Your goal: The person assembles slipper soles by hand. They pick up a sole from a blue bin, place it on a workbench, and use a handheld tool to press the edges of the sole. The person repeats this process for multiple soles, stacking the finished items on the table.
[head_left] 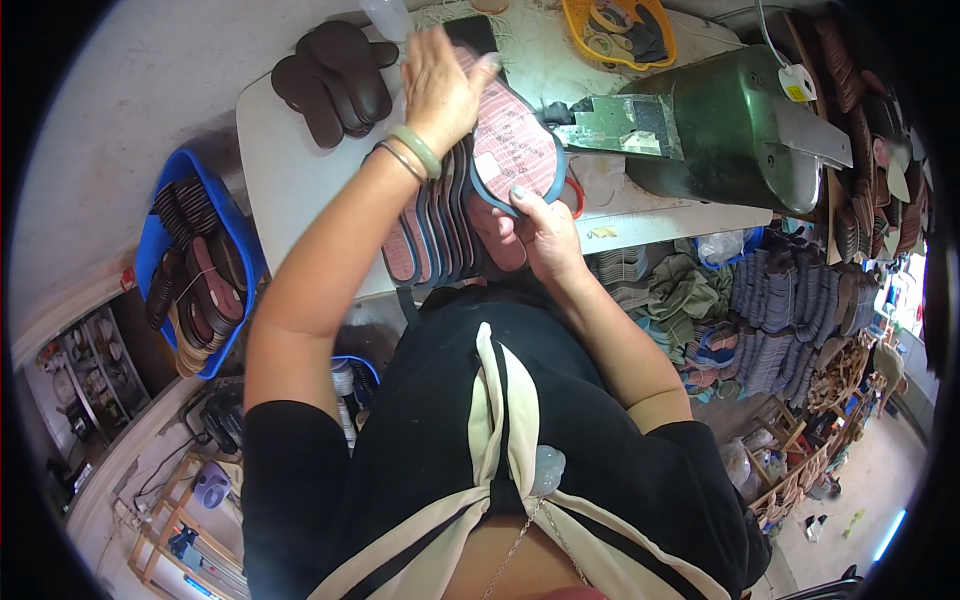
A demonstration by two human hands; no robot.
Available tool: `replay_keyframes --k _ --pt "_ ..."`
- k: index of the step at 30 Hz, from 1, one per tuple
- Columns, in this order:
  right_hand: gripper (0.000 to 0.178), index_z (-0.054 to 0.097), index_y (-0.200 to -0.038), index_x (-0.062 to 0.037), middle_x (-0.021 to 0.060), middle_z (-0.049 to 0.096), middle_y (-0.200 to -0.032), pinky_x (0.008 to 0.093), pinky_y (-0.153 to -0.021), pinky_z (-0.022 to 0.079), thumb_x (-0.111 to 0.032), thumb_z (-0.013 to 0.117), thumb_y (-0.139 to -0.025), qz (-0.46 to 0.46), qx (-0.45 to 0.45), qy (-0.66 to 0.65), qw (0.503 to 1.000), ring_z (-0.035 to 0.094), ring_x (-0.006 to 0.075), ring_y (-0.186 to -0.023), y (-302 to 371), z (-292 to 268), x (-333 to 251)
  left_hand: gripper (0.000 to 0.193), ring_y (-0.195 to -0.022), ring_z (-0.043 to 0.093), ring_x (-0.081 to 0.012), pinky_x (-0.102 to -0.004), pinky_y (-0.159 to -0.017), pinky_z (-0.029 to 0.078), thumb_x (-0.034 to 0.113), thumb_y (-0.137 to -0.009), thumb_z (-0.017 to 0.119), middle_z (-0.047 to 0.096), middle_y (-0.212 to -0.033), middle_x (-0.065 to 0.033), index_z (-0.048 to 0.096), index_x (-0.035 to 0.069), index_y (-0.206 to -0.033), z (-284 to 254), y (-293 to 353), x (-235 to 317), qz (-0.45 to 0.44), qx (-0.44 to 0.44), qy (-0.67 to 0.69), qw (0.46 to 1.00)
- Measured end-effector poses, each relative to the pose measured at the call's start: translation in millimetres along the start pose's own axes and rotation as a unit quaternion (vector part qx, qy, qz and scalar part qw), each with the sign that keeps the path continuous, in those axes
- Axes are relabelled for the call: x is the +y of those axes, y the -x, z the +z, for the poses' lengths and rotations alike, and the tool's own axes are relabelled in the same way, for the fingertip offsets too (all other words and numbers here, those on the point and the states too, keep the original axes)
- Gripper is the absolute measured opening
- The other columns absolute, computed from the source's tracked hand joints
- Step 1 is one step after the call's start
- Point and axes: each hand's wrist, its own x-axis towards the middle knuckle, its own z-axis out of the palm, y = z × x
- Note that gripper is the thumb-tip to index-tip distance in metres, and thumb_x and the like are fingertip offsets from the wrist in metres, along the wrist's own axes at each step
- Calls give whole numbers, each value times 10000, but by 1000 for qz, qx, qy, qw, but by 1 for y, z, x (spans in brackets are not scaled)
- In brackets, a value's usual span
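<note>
My right hand [548,235] pinches the near end of a pink patterned shoe sole [518,140] with a blue edge, its thumb on top. My left hand [440,95] lies alongside the far end of that sole, fingers stretched out and slightly blurred; its thumb reaches the sole's edge. Below the left hand, a row of overlapping pink and dark soles [425,245] lies along the table's near edge. A small white patch shows on the held sole. Right of it stands a green sewing machine [690,130], its narrow arm pointing toward the sole.
Dark brown soles [345,75] are piled at the table's back left. A yellow basket [572,30] holding tape rolls stands at the back. At the left is a blue basket [255,235] of bundled soles. Stacked grey pieces [780,300] and green cloth [685,285] fill the right side.
</note>
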Motion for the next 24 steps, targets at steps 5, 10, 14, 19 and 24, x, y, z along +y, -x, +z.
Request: replay_keyframes --k 5,10,14,19,24 --pt "260 628 -960 30 81 647 -784 232 -549 462 -221 564 -936 -19 -20 56 998 577 108 -603 -11 -4 -7 709 -1237 466 -319 -482 -1097 246 513 -739 723 559 -1254 -191 556 65 -1263 -40 -32 23 252 -437 -74 860" --pt "322 649 -858 22 52 627 -688 228 -528 459 -276 557 -939 -25 -3 116 993 571 104 -572 -21 -7 -17 431 -975 586 -142 -296 -892 464 246 -803 736 659 -1042 -94 606 27 -1151 -36 -45 28 73 -560 68 822" --pt "323 643 -862 14 44 618 -663 207 -486 445 -296 582 -925 -28 19 141 989 558 90 -523 -35 -16 -20 383 -901 586 -108 -261 -825 484 180 -842 701 656 -1007 -62 584 19 -1168 -40 -40 21 40 -544 133 828" --pt "357 646 -795 -10 51 625 -631 201 -440 407 -329 571 -937 -22 23 176 984 546 80 -486 -41 -17 -29 388 -901 592 -120 -271 -838 484 173 -865 676 663 -991 -57 563 22 -1204 -47 -28 18 33 -496 108 861" --pt "412 660 -798 -12 78 642 -607 201 -418 364 -375 543 -953 -41 29 214 976 521 85 -427 -43 -15 -32 393 -913 627 -168 -292 -839 490 204 -874 663 672 -1019 -125 568 20 -1208 -56 -2 22 -22 -408 87 908"
